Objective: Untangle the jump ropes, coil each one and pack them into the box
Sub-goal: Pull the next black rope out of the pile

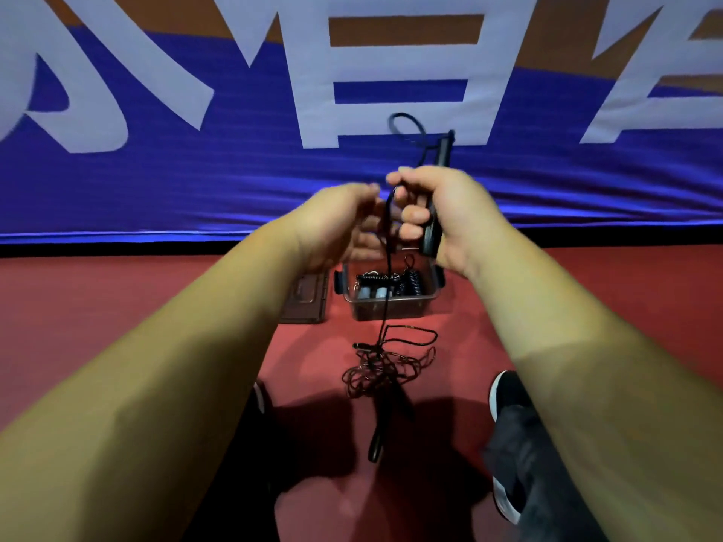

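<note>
Clear plastic box (391, 309), matt black rope handle (430, 238), ribbed blue cloth banner (195, 181)

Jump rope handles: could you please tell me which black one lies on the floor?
The loose handle just below the tangled rope; the other handle is gripped in the right hand.

I see all of this through one wide-angle camera worn on my head, facing forward and tilted down along my forearms, which come in large from the lower corners. My left grip (344, 221) and my right grip (438, 213), closed round a black handle (443, 152), meet near the centre of the frame at arm's length. Past them and lower sits the box (391, 311) on the red floor (117, 307). The blue banner (195, 181) fills the upper half, its edge bowed by the lens. My shoe (504, 393) shows near the bottom, so the view reaches almost straight down.
</note>
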The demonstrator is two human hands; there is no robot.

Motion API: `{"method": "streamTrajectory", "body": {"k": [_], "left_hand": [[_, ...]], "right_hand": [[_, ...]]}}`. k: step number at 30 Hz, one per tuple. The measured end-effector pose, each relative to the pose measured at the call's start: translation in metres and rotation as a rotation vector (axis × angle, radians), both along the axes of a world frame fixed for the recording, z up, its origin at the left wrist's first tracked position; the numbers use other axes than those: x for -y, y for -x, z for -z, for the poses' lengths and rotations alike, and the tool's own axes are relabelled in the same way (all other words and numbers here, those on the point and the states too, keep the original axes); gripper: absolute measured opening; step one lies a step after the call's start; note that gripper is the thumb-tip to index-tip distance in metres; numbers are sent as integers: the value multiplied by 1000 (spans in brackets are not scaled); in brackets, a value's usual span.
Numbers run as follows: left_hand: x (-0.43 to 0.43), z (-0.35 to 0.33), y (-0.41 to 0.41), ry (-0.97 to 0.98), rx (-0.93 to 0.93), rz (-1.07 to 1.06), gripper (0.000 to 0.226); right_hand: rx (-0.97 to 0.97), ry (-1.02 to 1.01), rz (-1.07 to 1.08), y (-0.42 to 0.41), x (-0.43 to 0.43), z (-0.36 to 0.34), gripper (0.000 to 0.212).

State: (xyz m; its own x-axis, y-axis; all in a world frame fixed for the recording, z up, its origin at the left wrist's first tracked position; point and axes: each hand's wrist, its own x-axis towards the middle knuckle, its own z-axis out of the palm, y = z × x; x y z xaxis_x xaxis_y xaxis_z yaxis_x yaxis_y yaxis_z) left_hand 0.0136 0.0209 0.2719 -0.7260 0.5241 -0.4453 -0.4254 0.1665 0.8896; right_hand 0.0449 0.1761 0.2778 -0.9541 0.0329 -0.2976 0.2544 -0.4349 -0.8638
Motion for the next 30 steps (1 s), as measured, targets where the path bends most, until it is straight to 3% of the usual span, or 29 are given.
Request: {"method": "streamTrajectory", "body": {"k": [3, 7, 9, 12, 14, 16, 18, 22, 26, 28, 30], "left_hand": [[0, 16, -1, 77, 12, 256, 30], [1, 30, 5, 284, -348, 341, 15], [2, 26, 10, 279, -381, 214, 23], [0, 6, 19, 95, -363, -77, 17], [0, -7, 23, -80, -316, -236, 17], [0, -15, 27, -226, -237, -340, 16], [-1, -20, 31, -335, -145, -407, 15], [-3, -17, 37, -455, -20, -566, 16], [1, -7, 46, -519, 59, -744, 26], [2, -1, 49, -393, 62, -691, 38], [4, 3, 45, -146, 41, -534, 43]], "right_hand": [[-43, 146, 77, 3, -8, -6, 19], [-87, 273, 162, 8, -22, -8, 17], [-73, 133, 163, 11, -26, -6, 25], [8, -245, 156, 16, -28, 5, 45], [63, -449, 106, 16, -25, 15, 42], [120, -527, 47, 14, -19, 24, 28], [191, -465, -78, 10, -13, 28, 21], [214, -378, -470, 0, -2, 24, 30], [155, -277, -405, 0, 2, 20, 34], [99, -194, -310, 1, 3, 19, 33], [57, -109, -190, 4, 4, 17, 32]]}}
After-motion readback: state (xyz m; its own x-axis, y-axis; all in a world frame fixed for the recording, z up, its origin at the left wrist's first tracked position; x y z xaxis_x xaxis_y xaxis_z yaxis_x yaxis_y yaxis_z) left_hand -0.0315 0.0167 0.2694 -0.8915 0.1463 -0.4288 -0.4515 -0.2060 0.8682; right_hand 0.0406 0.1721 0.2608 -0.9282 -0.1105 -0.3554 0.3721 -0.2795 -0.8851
